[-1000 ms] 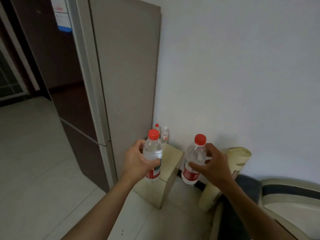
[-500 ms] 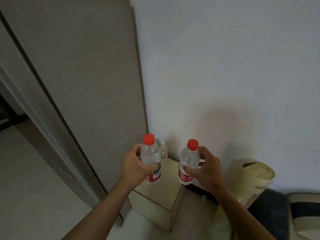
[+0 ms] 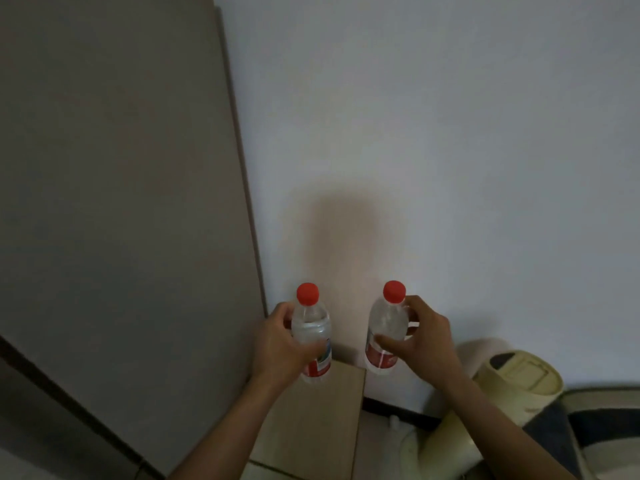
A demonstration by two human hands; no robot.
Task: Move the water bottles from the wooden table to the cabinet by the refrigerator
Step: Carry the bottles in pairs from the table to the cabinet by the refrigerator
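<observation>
A home: tall refrigerator [image 3: 121, 202] against a plain white wall [image 3: 433, 133], small wooden cabinet [image 3: 322, 417] beside it

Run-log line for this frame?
left hand: holds upright clear plastic red-capped water bottle | right hand: same, second bottle | both above light wooden cabinet | unplaced

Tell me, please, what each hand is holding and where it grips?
The left hand grips one water bottle around its body; the right hand grips the other bottle likewise.
</observation>
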